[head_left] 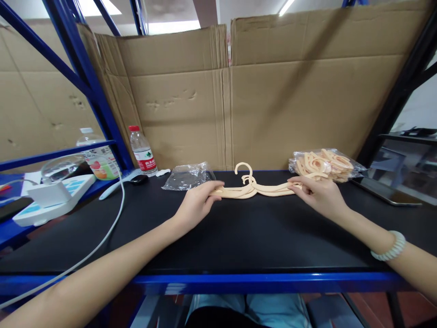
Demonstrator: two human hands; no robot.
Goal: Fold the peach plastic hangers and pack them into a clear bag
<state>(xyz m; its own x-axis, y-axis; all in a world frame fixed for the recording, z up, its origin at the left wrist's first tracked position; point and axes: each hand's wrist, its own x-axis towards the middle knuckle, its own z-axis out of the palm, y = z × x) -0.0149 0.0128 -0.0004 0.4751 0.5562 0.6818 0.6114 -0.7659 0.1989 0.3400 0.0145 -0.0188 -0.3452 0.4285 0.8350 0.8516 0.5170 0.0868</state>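
Note:
Beige clothes hangers (239, 193) lie stacked over the black tabletop, their hooks pointing away from me. My left hand (198, 202) pinches the left end of the hangers between thumb and fingers. At the opposite end, my right hand (319, 196) is closed on the right arm of the same hangers. How many hangers are in the stack I cannot tell. Behind my right hand sits a clear plastic bag of beige hangers (327, 164). Just beyond my left hand is a crumpled clear plastic bag (187, 176).
A red-capped water bottle (142, 152) stands at the back left, beside a brush-like white handle (119, 183). A white power strip (56, 200) and its cable (116, 218) occupy the left. Right, a dark phone-like slab (385, 191) lies flat. Cardboard (290, 100) walls the back.

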